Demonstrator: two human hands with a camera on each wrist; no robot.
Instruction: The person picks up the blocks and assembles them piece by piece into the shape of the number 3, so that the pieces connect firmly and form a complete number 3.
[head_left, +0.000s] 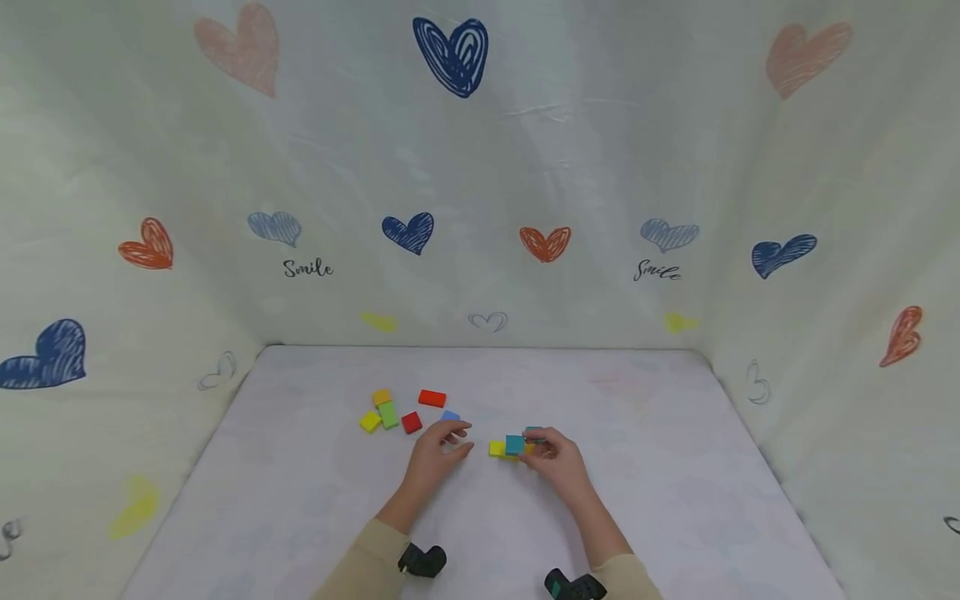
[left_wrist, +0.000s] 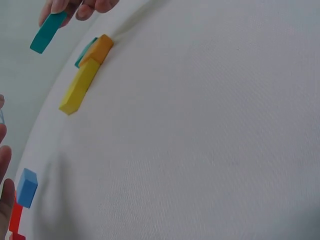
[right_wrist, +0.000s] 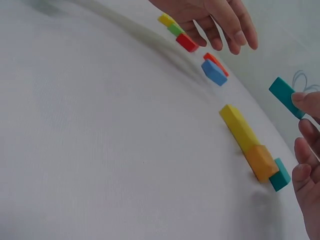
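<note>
My right hand (head_left: 562, 465) pinches a teal block (right_wrist: 285, 95) between thumb and fingers, raised above the table. Below it a yellow block (left_wrist: 80, 87), an orange block (left_wrist: 97, 49) and a second teal block (right_wrist: 281, 176) sit close together on the table. Nothing is in my left hand (head_left: 433, 458), whose thumb and fingers are spread apart over the table to the left of that group. Just beyond its fingers in the head view lies a blue block (right_wrist: 214, 72), partly hidden there.
Further left lie a red oblong block (head_left: 432, 398), a smaller red block (head_left: 411, 422), a green block (head_left: 387, 414), an orange block (head_left: 382, 397) and a yellow block (head_left: 371, 422). A white tabletop (head_left: 300, 483) carries everything, with a heart-printed curtain (head_left: 480, 167) behind.
</note>
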